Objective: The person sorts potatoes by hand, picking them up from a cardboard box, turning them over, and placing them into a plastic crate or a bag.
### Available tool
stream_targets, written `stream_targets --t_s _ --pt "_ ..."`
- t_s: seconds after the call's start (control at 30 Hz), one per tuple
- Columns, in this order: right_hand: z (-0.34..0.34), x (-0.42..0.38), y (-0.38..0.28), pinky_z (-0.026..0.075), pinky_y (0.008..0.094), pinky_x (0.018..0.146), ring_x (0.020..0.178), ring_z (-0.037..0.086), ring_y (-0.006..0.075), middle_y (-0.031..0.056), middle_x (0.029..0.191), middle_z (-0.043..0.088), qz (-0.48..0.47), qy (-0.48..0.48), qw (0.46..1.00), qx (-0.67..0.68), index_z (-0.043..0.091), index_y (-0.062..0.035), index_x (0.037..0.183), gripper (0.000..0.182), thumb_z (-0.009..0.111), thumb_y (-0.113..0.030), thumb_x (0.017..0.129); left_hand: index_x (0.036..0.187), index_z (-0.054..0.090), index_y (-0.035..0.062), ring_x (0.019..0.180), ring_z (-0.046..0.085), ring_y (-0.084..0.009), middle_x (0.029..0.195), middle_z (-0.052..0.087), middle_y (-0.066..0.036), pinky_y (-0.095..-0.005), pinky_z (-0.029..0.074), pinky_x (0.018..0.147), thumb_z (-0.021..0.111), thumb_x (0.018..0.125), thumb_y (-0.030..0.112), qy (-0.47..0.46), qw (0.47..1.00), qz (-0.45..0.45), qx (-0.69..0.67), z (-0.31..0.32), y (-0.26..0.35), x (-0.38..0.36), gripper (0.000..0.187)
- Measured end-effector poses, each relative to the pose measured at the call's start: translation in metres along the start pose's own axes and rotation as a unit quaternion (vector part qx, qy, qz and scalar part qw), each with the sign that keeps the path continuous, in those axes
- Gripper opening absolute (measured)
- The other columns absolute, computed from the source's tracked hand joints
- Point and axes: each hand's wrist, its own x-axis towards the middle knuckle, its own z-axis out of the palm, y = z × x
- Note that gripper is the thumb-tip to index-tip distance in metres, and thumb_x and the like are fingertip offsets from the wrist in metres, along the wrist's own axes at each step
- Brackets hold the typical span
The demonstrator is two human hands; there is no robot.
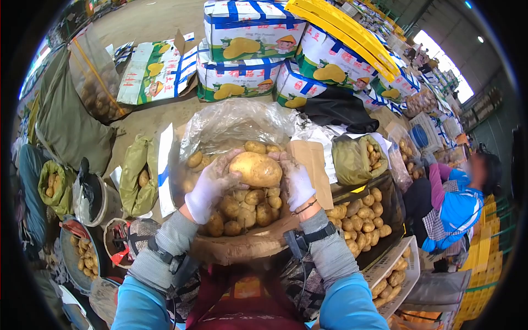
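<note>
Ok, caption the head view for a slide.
Two gloved hands, left hand and right hand, hold a large potato over a potato-filled box.

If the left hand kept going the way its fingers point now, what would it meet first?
The left hand already cups the large potato, its fingers pointing up and right. Going on, it would press into that potato, with the right hand on the far side, though depth is unclear.

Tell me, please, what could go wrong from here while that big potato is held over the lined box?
The large potato is pinched between the gloved left hand and right hand; it could slip and bruise on the potatoes in the box. The loose plastic liner stands beside the fingers and might snag. The heaped potatoes look near the rim, so some may roll out.
</note>
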Motion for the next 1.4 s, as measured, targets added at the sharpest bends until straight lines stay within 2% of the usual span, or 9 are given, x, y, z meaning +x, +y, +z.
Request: stream_targets --t_s 0.13,0.37,0.47,0.57,0.67,0.73,0.83,1.1,1.4 --pt "0.018 -0.002 0.014 0.052 0.0257 0.083 0.089 0.061 0.0127 0.0084 0.117 0.063 -0.254 -0.045 0.936 -0.239 0.052 -0.0018 0.133 0.044 0.051 -0.033 0.101 0.135 0.048 0.0011 0.107 0.06 -0.0194 0.125 0.057 -0.012 -0.0306 0.053 0.088 0.056 0.097 0.02 0.089 0.986 0.041 0.132 -0.014 -0.02 0.008 0.043" --pt "0.054 -0.03 0.009 0.04 0.0202 0.046 0.058 0.05 0.0067 0.007 0.104 0.065 -0.035 -0.003 0.965 -0.258 0.054 -0.0077 0.133 0.043 0.056 -0.034 0.099 0.114 0.059 -0.0035 0.081 0.066 -0.0329 0.086 0.065 -0.023 -0.0391 0.051 0.075 0.054 0.098 0.036 0.192 0.793 0.191 0.546 -0.007 -0.026 0.001 0.043" --pt "0.053 -0.034 0.004 0.036 0.02 0.042 0.055 0.05 0.0079 0.0067 0.092 0.067 -0.01 -0.026 0.973 -0.228 0.054 -0.0089 0.132 0.042 0.056 -0.035 0.099 0.105 0.06 -0.0036 0.07 0.064 -0.0273 0.077 0.064 -0.017 -0.0373 0.051 0.067 0.055 0.098 0.033 0.221 0.784 0.117 0.568 -0.015 -0.023 0.002 0.038" --pt "0.055 -0.036 0.0 0.034 0.0202 0.04 0.056 0.055 0.0093 0.0055 0.083 0.064 0.033 -0.022 0.985 -0.167 0.055 -0.0082 0.13 0.045 0.049 -0.042 0.101 0.104 0.06 -0.0049 0.06 0.06 -0.0199 0.071 0.062 -0.012 -0.0359 0.05 0.061 0.055 0.098 0.029 0.228 0.876 0.173 0.388 -0.026 -0.03 0.007 0.035" --pt "0.057 -0.035 -0.009 0.034 0.0208 0.039 0.059 0.06 0.0106 0.0052 0.08 0.062 0.11 0.001 0.993 -0.031 0.057 -0.0057 0.125 0.052 0.042 -0.049 0.102 0.11 0.059 -0.0054 0.062 0.057 -0.0131 0.071 0.062 -0.006 -0.0307 0.049 0.059 0.055 0.098 0.025 0.242 0.93 0.03 0.274 -0.03 -0.029 0.01 0.033" --pt "0.059 -0.035 -0.007 0.034 0.0211 0.04 0.061 0.063 0.0119 0.0063 0.082 0.062 0.125 0.037 0.99 0.05 0.058 -0.0037 0.122 0.057 0.038 -0.053 0.101 0.115 0.058 -0.0051 0.066 0.058 -0.0121 0.078 0.064 -0.006 -0.0291 0.049 0.059 0.055 0.098 0.024 0.197 0.935 0.13 0.264 -0.02 -0.032 0.013 0.034" --pt "0.044 -0.023 0.005 0.035 0.022 0.039 0.063 0.065 0.0134 0.0093 0.095 0.066 0.069 0.028 0.986 -0.147 0.059 -0.0001 0.118 0.054 0.043 -0.049 0.101 0.122 0.056 -0.0041 0.074 0.058 -0.0102 0.091 0.065 -0.006 -0.0264 0.05 0.062 0.056 0.097 0.023 0.154 0.886 0.124 0.42 -0.011 -0.023 0.007 0.037" --pt "0.039 -0.022 0.017 0.05 0.0291 0.087 0.098 0.066 0.02 0.0148 0.108 0.068 -0.097 0.044 0.948 -0.298 0.061 0.003 0.118 0.035 0.065 -0.024 0.095 0.136 0.046 -0.0026 0.086 0.059 -0.0096 0.121 0.059 -0.005 -0.0221 0.054 0.074 0.059 0.092 0.011 0.049 0.987 -0.024 0.153 -0.019 -0.015 0.004 0.047" --pt "0.038 -0.022 0.019 0.052 0.0311 0.088 0.104 0.066 0.0251 0.0123 0.111 0.069 -0.159 0.037 0.917 -0.364 0.064 0.0007 0.114 0.039 0.063 -0.033 0.095 0.137 0.048 -0.0004 0.083 0.06 -0.0077 0.12 0.061 -0.005 -0.0211 0.053 0.071 0.048 0.088 -0.002 0.053 0.925 0.028 0.376 -0.02 -0.007 0.0 0.049"
